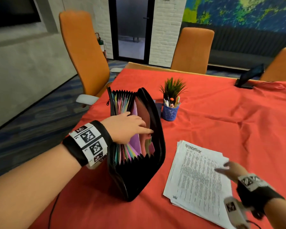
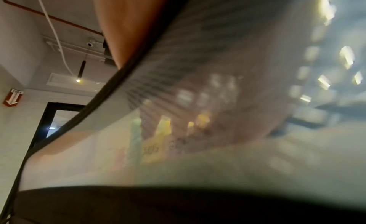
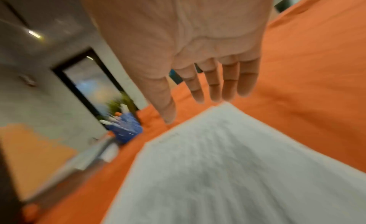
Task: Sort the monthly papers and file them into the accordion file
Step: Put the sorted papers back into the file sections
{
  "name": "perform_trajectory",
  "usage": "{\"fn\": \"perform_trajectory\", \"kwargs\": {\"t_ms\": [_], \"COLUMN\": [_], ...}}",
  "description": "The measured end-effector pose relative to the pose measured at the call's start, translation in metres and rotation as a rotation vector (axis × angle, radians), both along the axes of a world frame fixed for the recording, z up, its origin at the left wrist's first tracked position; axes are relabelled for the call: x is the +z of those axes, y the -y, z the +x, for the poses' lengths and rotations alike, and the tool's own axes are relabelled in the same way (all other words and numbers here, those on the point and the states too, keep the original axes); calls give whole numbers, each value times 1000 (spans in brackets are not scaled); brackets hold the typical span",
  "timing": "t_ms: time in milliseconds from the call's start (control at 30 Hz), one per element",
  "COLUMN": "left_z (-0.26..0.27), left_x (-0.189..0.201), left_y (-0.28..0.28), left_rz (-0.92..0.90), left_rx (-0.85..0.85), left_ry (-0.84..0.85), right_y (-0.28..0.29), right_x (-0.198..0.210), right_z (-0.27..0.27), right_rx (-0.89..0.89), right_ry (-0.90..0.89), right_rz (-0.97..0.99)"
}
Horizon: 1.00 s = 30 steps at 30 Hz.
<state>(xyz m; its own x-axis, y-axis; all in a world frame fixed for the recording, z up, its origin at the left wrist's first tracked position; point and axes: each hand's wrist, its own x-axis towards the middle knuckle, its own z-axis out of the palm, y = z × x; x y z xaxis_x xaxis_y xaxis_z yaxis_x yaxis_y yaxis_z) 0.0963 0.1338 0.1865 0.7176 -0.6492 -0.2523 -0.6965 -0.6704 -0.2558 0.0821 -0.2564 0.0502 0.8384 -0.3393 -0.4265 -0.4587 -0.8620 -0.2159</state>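
Note:
A black accordion file (image 1: 139,179) stands unzipped on the red tablecloth, its coloured dividers fanned out. My left hand (image 1: 130,128) reaches in from the left with straight fingers pressing the dividers aside, leaving a gap before the last pockets. To the right lies a stack of white printed papers (image 1: 198,176); the top sheet is headed "November". My right hand (image 1: 228,169) hovers over the stack's right side, blurred. In the right wrist view its fingers (image 3: 215,85) are straight and spread above the papers (image 3: 227,164), holding nothing. The left wrist view is blurred, filled by the file's mesh wall (image 2: 198,63).
A blue mesh pen cup (image 1: 170,111) and a small potted plant (image 1: 173,86) stand just behind the file. A dark tablet on a stand (image 1: 248,78) sits at the far right. Orange chairs (image 1: 82,52) ring the table (image 1: 238,121).

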Motion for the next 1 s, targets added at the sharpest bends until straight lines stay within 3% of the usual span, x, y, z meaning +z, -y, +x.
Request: {"fn": "perform_trajectory", "kwargs": {"t_ms": [100,167,267,467,567,667,800,900,1000], "left_z": [4,6,6,11,12,14,15,14,14], "left_x": [-1,-1,2,-4,-7,-8,-11,-8,-5], "left_y": [1,4,11,6,3,1,1,4,9], "left_rz": [-102,-183,-210,-288,-227,-277,-314,-325,-332], "left_rx": [2,10,50,214,236,228,209,201,203], "left_ry": [-11,-12,-34,-117,-140,-120,-113,-104,-104], "right_y": [17,19,14,18,23,29,17,2,-10], "right_x": [-51,-71,-77,-69,-73,-75,-74,-80,-80], "right_z": [-33,-45,-51,-53,-58,-63,-66,-65,-62], "right_rx": [-149,-219,-279,-412,-356,-330,-158,-9,-60], "right_ry": [-159,-193,-93,87,170,234,325,153,88], "right_rz": [106,40,-3,150,34,-57,-57,-111,-160]}}
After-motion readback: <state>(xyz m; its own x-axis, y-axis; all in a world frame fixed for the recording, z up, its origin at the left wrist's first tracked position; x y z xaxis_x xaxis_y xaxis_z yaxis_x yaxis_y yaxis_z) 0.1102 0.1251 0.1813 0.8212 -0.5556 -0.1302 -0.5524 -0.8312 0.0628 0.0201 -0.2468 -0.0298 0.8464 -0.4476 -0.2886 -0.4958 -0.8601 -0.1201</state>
